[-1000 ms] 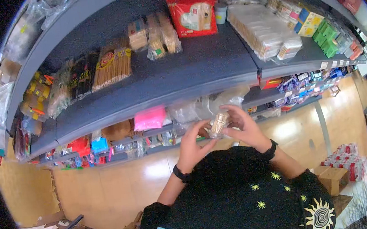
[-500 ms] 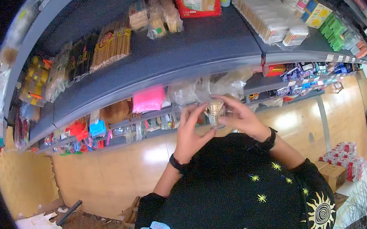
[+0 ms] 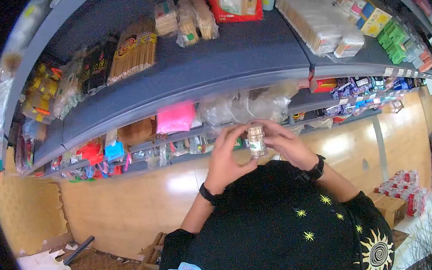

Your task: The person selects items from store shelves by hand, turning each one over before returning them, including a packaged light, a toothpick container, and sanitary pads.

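Upright in front of my chest is a small clear jar of toothpicks (image 3: 255, 133) with a green-and-white label. My left hand (image 3: 226, 157) grips it from the left, index finger at the top and thumb at the base. From the other side, the fingers of my right hand (image 3: 294, 147) bend against the jar's right edge and partly behind it; some fingertips are hidden. Each wrist wears a black band.
The dark shelf (image 3: 229, 55) ahead carries bundled wooden sticks (image 3: 132, 52), a red package (image 3: 237, 0) and plastic-wrapped packs (image 3: 308, 16). Below hang clear plastic bags (image 3: 239, 106) and a pink package (image 3: 175, 118). A cardboard box (image 3: 388, 207) stands on the floor at right.
The jar has turned so its label shows, and sits slightly lower. My right thumb has shifted off its front toward the right edge. My left hand keeps its grip.
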`<act>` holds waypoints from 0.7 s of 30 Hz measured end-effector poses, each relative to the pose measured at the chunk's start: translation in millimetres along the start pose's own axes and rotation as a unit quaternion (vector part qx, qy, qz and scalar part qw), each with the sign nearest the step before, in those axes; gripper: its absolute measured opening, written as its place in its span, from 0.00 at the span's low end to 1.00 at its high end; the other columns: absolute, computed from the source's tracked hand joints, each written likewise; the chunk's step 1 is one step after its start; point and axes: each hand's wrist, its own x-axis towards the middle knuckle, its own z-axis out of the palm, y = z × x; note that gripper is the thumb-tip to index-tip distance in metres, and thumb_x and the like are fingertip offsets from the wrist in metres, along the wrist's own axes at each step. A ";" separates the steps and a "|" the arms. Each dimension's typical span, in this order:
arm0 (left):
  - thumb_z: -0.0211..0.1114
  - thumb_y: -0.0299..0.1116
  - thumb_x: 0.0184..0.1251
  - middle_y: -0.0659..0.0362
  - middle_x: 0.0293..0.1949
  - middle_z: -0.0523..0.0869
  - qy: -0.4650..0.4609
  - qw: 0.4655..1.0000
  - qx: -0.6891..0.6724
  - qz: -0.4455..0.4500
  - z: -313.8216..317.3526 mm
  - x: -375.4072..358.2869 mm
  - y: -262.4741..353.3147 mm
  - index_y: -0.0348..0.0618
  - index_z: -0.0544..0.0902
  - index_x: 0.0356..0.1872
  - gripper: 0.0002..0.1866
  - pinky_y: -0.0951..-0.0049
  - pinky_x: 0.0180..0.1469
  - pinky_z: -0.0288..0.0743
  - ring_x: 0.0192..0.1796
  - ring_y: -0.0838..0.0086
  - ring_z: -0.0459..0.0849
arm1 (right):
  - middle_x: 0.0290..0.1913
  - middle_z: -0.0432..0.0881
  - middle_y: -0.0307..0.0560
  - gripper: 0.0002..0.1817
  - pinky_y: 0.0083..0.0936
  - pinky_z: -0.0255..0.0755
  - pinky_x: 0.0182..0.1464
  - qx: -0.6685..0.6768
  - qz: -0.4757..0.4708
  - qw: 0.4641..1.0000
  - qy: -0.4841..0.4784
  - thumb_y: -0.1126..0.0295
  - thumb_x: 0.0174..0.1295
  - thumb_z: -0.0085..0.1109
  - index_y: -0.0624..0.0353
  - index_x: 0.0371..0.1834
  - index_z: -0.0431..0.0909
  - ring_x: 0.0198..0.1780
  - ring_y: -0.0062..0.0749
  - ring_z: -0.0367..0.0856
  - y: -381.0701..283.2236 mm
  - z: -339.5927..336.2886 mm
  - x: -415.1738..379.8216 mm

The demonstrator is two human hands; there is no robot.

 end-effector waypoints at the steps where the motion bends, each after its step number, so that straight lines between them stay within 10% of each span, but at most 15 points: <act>1: 0.79 0.32 0.43 0.49 0.63 0.77 -0.001 0.999 0.035 0.018 0.3 0.4 -2.3 0.46 0.77 0.67 0.42 0.57 0.66 0.75 0.64 0.53 0.79 | 0.69 0.74 0.44 0.30 0.30 0.67 0.69 -0.024 -0.006 1.000 -0.005 0.69 0.73 0.57 0.58 0.77 0.65 0.70 0.30 0.70 -1.2 0.6 1.4; 21: 0.80 0.35 0.45 0.47 0.63 0.78 0.022 0.995 0.095 0.039 -9.6 -13.8 -10.4 0.46 0.75 0.70 0.43 0.55 0.68 0.71 0.65 0.50 0.77 | 0.67 0.77 0.45 0.28 0.32 0.71 0.67 0.008 0.043 0.999 0.008 0.72 0.74 0.56 0.57 0.77 0.66 0.68 0.31 0.75 -1.9 9.3 9.3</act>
